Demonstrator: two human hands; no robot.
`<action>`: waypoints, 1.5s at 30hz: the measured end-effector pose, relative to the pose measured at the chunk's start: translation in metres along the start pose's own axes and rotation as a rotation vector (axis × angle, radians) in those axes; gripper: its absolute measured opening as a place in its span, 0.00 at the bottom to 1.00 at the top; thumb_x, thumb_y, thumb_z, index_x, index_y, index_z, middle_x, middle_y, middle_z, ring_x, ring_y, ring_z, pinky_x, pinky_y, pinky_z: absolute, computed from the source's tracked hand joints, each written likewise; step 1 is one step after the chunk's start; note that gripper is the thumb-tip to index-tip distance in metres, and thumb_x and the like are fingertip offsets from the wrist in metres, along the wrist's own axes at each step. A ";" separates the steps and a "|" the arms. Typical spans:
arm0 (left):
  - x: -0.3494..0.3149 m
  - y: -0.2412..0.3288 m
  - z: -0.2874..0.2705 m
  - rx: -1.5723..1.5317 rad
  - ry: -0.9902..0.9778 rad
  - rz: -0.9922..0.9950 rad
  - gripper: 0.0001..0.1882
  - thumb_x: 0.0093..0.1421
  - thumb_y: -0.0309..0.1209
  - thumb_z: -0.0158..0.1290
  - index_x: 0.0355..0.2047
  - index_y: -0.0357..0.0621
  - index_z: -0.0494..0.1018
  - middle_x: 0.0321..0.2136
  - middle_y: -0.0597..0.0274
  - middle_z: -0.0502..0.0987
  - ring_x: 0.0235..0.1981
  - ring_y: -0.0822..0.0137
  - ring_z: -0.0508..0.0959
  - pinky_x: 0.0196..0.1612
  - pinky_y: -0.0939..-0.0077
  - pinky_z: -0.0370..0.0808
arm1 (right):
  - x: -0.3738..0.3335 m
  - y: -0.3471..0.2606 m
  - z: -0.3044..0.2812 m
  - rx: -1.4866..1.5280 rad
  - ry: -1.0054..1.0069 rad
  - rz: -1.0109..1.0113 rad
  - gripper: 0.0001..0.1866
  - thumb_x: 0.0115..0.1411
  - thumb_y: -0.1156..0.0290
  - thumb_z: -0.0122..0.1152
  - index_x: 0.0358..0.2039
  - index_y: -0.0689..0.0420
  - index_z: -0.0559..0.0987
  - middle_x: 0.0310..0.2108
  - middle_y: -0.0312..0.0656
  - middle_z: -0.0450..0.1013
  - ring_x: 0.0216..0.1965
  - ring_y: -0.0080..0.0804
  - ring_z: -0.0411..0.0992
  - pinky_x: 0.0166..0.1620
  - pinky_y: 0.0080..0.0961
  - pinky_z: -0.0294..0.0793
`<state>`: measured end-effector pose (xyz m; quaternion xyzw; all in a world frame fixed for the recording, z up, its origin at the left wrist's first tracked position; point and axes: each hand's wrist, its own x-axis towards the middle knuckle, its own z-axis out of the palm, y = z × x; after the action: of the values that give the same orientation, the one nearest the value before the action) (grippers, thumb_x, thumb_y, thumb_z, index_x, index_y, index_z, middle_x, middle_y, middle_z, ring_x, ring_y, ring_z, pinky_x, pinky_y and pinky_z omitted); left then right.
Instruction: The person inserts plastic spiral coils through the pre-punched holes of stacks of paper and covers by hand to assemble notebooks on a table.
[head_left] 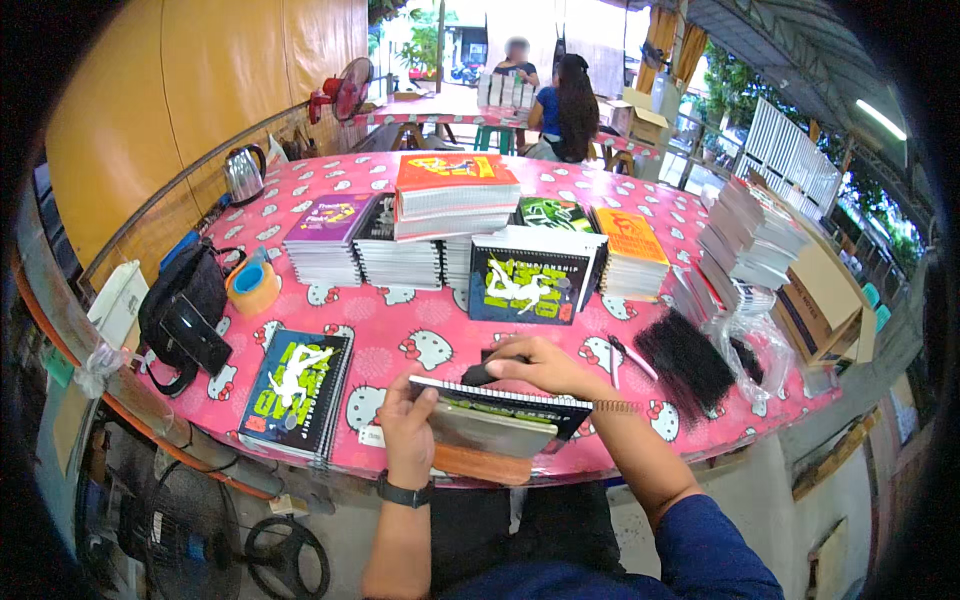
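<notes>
My left hand (pixel 408 412) grips the left end of a dark notebook (pixel 500 425), tilted with its punched spine edge up, above the near table edge. A greyish see-through sheet covers its near side, and something orange-brown shows below. My right hand (pixel 535 362) is closed on a small black object (pixel 483 372) at the far side of the spine, its kind partly hidden by my fingers. A thin spiral binding coil (pixel 617 407) sticks out past the notebook's right end. To the left lies a short stack of notebooks with the same dark cover (pixel 295 390).
Stacked notebooks (pixel 456 195) stand across the table's middle. At right are a pile of black coils (pixel 685 362), pens (pixel 635 358), a plastic bag (pixel 755 365), paper stacks (pixel 750 235) and a cardboard box (pixel 825 290). At left sit a tape roll (pixel 253 288) and black bag (pixel 185 305). Two people sit beyond.
</notes>
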<state>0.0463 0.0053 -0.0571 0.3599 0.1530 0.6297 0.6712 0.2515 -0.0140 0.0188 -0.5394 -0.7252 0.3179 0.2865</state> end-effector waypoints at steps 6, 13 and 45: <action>0.002 0.003 -0.004 -0.037 0.034 -0.012 0.20 0.54 0.21 0.53 0.49 0.34 0.68 0.37 0.66 0.73 0.37 0.76 0.71 0.44 0.81 0.67 | 0.001 0.005 0.008 0.248 0.010 -0.107 0.24 0.62 0.53 0.46 0.40 0.64 0.76 0.28 0.36 0.73 0.32 0.25 0.68 0.40 0.24 0.67; 0.003 0.000 -0.011 0.018 0.072 -0.061 0.19 0.56 0.19 0.50 0.49 0.30 0.67 0.37 0.65 0.72 0.36 0.77 0.69 0.43 0.84 0.65 | 0.009 0.004 0.010 0.324 -0.004 -0.133 0.27 0.61 0.48 0.46 0.42 0.62 0.76 0.31 0.35 0.73 0.33 0.22 0.68 0.39 0.22 0.67; -0.023 -0.025 0.002 0.238 -0.107 0.060 0.09 0.57 0.23 0.52 0.39 0.34 0.72 0.38 0.62 0.73 0.38 0.74 0.72 0.42 0.81 0.70 | -0.005 -0.065 0.026 -0.425 0.044 -0.415 0.12 0.47 0.69 0.61 0.30 0.59 0.70 0.32 0.44 0.65 0.39 0.44 0.68 0.38 0.36 0.70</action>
<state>0.0623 -0.0154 -0.0788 0.4746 0.1798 0.6068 0.6117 0.1942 -0.0368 0.0516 -0.4344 -0.8639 0.0818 0.2415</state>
